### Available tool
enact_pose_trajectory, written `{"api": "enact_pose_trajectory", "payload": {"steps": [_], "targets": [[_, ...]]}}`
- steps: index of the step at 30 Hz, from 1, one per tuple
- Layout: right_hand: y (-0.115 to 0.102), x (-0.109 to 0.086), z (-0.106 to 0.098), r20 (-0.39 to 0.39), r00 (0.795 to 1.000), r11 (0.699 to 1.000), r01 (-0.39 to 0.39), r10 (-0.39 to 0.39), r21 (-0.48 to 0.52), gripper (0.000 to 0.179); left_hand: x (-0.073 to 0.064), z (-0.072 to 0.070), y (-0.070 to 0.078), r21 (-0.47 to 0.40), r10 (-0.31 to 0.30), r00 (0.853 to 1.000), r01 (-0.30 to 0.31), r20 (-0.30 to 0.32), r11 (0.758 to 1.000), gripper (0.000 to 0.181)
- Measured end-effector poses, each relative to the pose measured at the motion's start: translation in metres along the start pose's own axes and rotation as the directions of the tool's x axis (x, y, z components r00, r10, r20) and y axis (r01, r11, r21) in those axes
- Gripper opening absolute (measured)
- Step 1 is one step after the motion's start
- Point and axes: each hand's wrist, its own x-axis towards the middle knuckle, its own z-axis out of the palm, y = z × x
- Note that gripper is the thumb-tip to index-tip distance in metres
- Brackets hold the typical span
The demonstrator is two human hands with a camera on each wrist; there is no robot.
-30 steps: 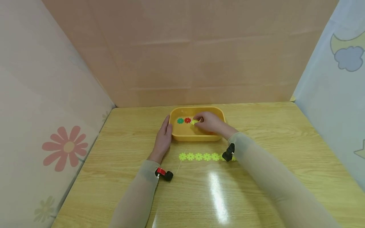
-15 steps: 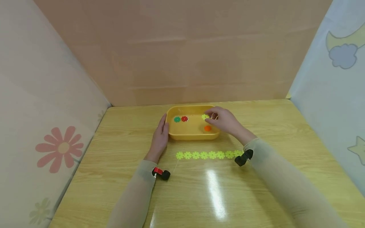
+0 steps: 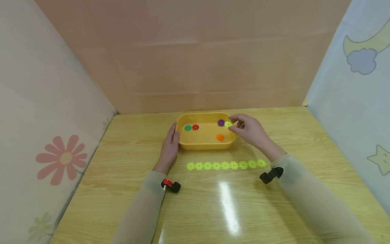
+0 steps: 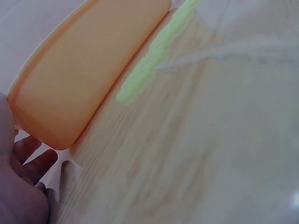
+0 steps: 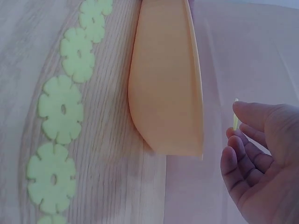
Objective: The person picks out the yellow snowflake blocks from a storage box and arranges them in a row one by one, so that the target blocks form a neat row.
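A yellow plastic tray point(image 3: 207, 146) stands on the wooden table. My left hand point(image 3: 169, 147) rests against its left end, with fairly straight fingers along the outer wall. Above the tray's right end, my right hand point(image 3: 251, 132) pinches a yellow flower-shaped disc point(image 3: 228, 124) between thumb and fingertips; the right wrist view shows this disc edge-on. Inside the tray are a green disc point(image 3: 187, 127), a red disc point(image 3: 196, 127), a purple disc point(image 3: 221, 123) and an orange disc point(image 3: 220, 137). A row of several yellow flower discs point(image 3: 225, 165) lies in front of the tray.
The wooden table point(image 3: 128, 189) runs back to a brown panel point(image 3: 195, 67). Printed side walls stand at left point(image 3: 18, 101) and right point(image 3: 365, 101). A bright glare streak falls on the table's front.
My right hand has moved rightward across the tray with the yellow disc, uncovering the orange and purple discs and the row's right end. My left hand stays at the tray's left end.
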Motion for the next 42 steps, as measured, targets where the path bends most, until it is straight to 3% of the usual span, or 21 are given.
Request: {"api": "enact_pose_trajectory", "payload": {"steps": [13,28,42], "targets": [[0.019,-0.043,-0.027,-0.061,0.998,0.997,-0.008,0.003,-0.082,0.038,0.004,-0.004,0.002,0.018,0.010,1.000,-0.010,0.008,1.000,0.061],[0.037,-0.083,-0.037,-0.054,0.999,0.994,-0.007,0.001,-0.111,0.037,0.005,-0.013,-0.001,0.006,0.010,1.000,-0.010,0.006,1.000,0.062],[0.062,-0.113,-0.041,-0.003,0.998,0.987,-0.059,0.059,-0.148,0.035,0.005,-0.017,-0.002,0.005,0.022,1.000,-0.022,0.009,1.000,0.062]]}}
